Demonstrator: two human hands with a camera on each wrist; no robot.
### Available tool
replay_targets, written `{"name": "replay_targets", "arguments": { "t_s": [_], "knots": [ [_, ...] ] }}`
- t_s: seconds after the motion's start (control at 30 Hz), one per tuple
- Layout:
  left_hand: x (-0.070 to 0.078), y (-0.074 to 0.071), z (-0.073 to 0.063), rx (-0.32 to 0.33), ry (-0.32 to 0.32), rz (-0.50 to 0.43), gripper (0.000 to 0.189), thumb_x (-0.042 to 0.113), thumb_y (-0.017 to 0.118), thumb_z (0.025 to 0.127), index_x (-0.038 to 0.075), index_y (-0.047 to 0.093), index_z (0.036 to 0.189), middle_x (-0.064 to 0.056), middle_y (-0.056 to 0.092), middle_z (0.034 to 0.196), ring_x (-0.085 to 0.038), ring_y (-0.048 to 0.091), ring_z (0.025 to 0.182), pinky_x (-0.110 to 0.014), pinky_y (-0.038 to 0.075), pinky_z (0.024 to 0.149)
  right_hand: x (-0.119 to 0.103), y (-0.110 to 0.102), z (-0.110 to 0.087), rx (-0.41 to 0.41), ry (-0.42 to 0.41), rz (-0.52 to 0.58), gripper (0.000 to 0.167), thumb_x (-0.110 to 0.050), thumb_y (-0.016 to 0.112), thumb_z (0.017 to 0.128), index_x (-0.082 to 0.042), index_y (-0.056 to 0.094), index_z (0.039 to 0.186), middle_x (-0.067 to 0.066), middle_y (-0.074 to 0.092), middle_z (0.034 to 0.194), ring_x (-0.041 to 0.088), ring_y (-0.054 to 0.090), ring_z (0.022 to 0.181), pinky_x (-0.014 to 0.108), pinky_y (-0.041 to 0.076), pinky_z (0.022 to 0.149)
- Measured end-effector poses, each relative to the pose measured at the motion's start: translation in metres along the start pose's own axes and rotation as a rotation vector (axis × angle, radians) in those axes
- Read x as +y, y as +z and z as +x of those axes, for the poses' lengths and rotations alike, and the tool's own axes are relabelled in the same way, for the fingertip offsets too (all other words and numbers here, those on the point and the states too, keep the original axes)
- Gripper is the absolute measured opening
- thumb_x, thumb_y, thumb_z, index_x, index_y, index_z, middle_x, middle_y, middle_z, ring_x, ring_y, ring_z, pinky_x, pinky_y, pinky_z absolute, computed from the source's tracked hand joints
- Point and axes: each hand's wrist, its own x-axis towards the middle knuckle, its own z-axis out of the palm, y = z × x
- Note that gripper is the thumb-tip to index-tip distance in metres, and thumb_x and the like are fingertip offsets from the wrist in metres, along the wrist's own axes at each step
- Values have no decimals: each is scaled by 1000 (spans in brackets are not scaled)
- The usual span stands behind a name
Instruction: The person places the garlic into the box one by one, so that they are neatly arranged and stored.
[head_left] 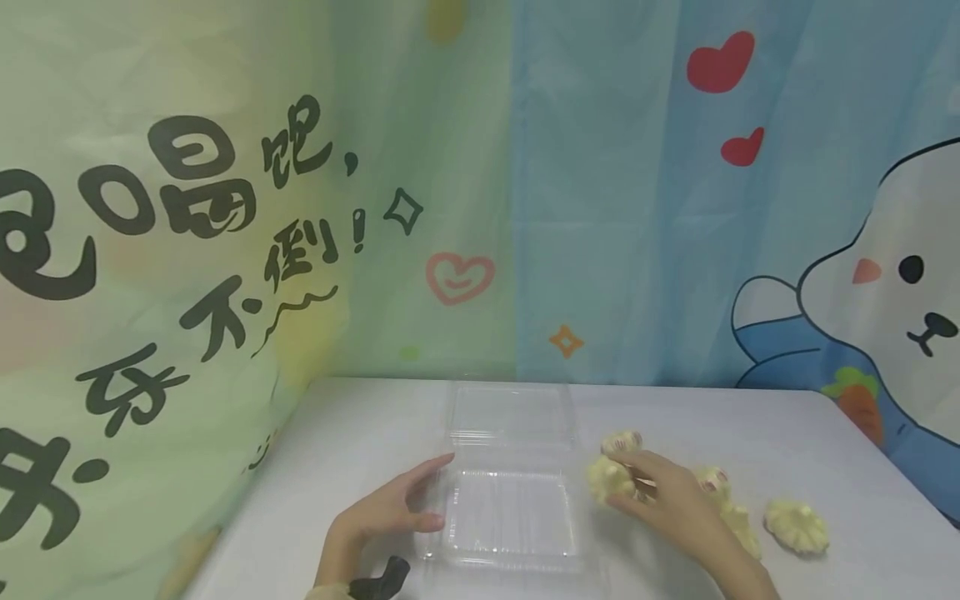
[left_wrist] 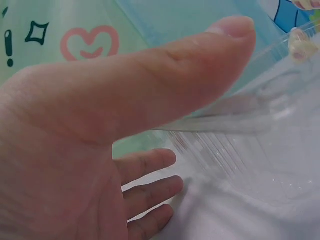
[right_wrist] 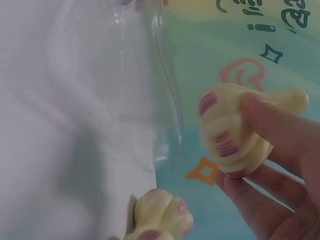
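Observation:
Pale yellow garlic bulb with purple patches, its stem pointing outward, is pinched between the thumb and fingers of my right hand. In the head view that hand is just right of a clear plastic box, the bulb raised near the box's side. My left hand is at the box's left side, thumb and fingers spread apart, fingertips right at the rim. The left wrist view shows its thumb stretched out over the clear plastic. The box's lid lies open toward the back.
Another garlic bulb lies just behind the right hand. More bulbs lie to the right, partly behind the right forearm, with one bulb farther out. A white table carries everything; a printed curtain hangs behind it.

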Motion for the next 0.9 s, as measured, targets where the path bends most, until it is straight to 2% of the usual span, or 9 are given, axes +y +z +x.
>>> {"name": "replay_targets", "arguments": {
  "t_s": [0.1, 0.23, 0.53, 0.9],
  "knots": [
    [-1, 1, 0, -5, -11, 2, 85, 31, 76, 80, 27, 27, 150, -3, 25, 158, -30, 18, 146, -57, 16, 117, -2, 4, 3, 1, -5, 9, 52, -32, 78, 76, -11, 64, 121, 9, 66, 120, 28, 66, 101, 26, 58, 81],
    [-2, 1, 0, -6, -20, 7, 85, 33, 76, 79, 30, 27, 149, -2, 25, 157, -29, 20, 146, -57, 18, 117, -5, 8, 7, -26, 7, 20, 53, -35, 76, 77, -11, 63, 123, 9, 65, 121, 27, 66, 102, 26, 57, 83],
    [-2, 1, 0, 6, -33, 15, 86, 31, 77, 79, 29, 28, 150, -6, 25, 157, -32, 20, 146, -58, 17, 117, -6, 21, 18, -58, 52, 138, 57, -37, 75, 78, -11, 61, 127, 13, 64, 124, 29, 65, 107, 26, 55, 87],
    [-4, 1, 2, 13, -8, 26, 93, 30, 78, 78, 28, 22, 152, -8, 20, 159, -33, 19, 146, -56, 14, 117, -13, 37, 32, -56, -8, 235, 57, -31, 76, 79, -3, 60, 126, 16, 63, 124, 32, 62, 113, 27, 55, 88]
  ]
}}
